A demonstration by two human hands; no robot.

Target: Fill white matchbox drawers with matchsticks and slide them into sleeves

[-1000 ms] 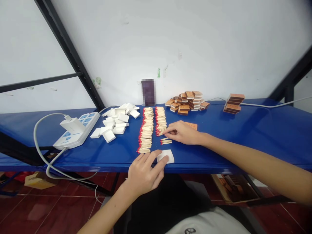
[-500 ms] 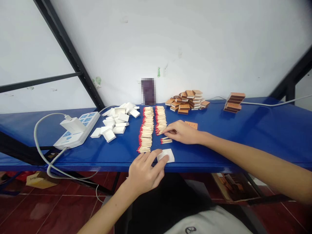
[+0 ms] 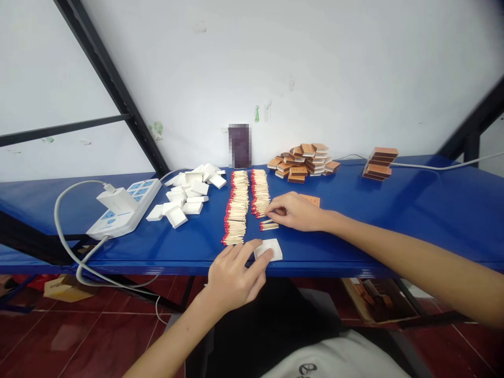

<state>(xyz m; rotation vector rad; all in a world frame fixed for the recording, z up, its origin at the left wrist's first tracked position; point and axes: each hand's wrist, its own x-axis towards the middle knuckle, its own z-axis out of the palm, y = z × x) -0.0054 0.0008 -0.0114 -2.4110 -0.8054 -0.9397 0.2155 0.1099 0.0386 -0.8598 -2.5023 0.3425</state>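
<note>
My left hand [image 3: 235,274] holds a small white matchbox tray [image 3: 275,250] at the front edge of the blue shelf, thumb and fingers closed on its left side. My right hand [image 3: 293,211] is closed in a pinch at the near end of the right row of red-tipped matches [image 3: 260,190]. Its fingertips meet the stick ends; how many they grip is hidden. A few separate matches [image 3: 269,226] lie just below that hand. The longer left row of matches [image 3: 237,207] runs alongside. An orange matchbox cover [image 3: 311,200] is partly hidden behind my right hand.
White trays [image 3: 187,191] lie heaped at the left, beside a power strip [image 3: 124,210] with a plugged-in adapter and cable. Orange-brown matchboxes [image 3: 305,163] are piled at the back, with a smaller stack [image 3: 380,164] farther right. A dark pixelated object [image 3: 240,147] leans on the wall.
My right hand's fingertips have drawn back slightly to the right along the near end of the right match row. The left hand and tray stay in place.
</note>
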